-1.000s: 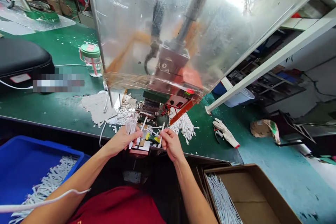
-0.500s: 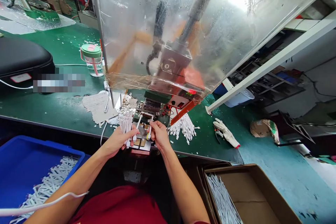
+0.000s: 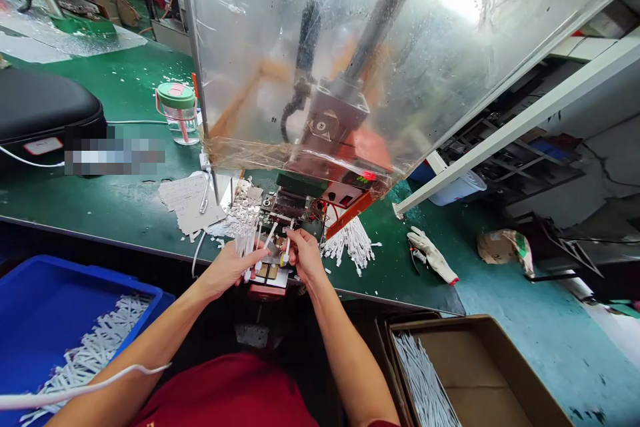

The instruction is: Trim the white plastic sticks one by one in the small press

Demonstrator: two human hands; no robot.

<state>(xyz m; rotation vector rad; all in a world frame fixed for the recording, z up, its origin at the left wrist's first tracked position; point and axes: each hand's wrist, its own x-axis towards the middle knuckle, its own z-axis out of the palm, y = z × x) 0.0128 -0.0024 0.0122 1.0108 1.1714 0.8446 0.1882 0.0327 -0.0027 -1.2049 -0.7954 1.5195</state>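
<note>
My left hand (image 3: 226, 271) is closed around a bunch of thin white strips (image 3: 245, 239), which stand roughly upright. One white strip (image 3: 271, 235) slants from near my left thumb toward the press. In my right hand (image 3: 307, 256), pinched between thumb and fingers, is another white strip (image 3: 286, 252) with something yellow at its lower end. Both hands are at the front of a small bench press (image 3: 285, 203), over its metal bed (image 3: 271, 273). Whether the strips are cables or ties is too small to tell.
A clear plastic shield (image 3: 250, 33) hangs before the press. More strips lie in a pile (image 3: 350, 247), a blue bin (image 3: 45, 273) and a cardboard box (image 3: 480, 360). A glove (image 3: 431, 255), pliers (image 3: 413, 257), a cup (image 3: 179, 113) and torn cardboard (image 3: 187, 200) are on the green table (image 3: 120, 213).
The view has shifted slightly. The slanting strip by my left thumb and the one in my right hand sit at slightly different angles; both hands stay at the press.
</note>
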